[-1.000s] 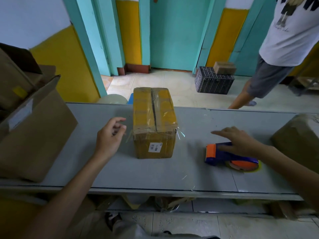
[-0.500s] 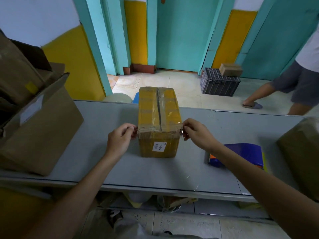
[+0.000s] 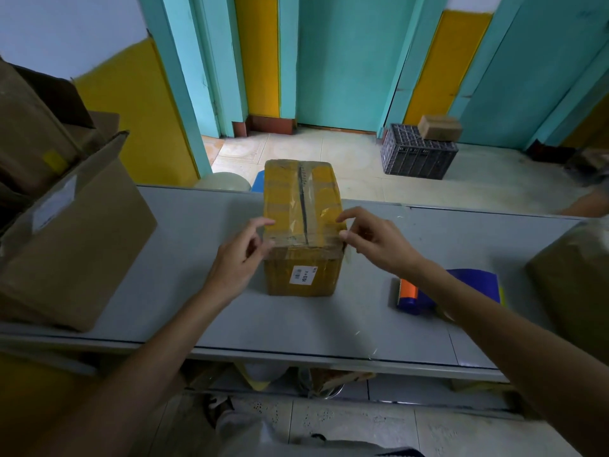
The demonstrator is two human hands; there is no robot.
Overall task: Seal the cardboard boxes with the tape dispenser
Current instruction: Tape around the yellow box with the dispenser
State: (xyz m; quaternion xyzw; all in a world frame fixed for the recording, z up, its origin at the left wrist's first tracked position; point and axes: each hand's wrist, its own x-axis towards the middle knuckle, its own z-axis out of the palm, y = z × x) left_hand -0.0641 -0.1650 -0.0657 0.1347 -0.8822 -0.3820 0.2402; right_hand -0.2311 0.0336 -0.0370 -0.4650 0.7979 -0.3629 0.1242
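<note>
Flanking cardboard box (image 3: 290, 199), left hand (image 3: 235, 260), right hand (image 3: 379, 242), fingers (image 3: 262, 224) at top edges

Dim, even light; wide-angle bending at edges; slight blur.

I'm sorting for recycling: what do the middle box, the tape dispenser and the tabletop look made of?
The middle box: brown cardboard under glossy yellowish tape, wrinkled and shiny. The tape dispenser: probably hard plastic, smooth blue and orange. The tabletop: matte grey panels with seams; laminate or painted metal, cannot tell.
</note>
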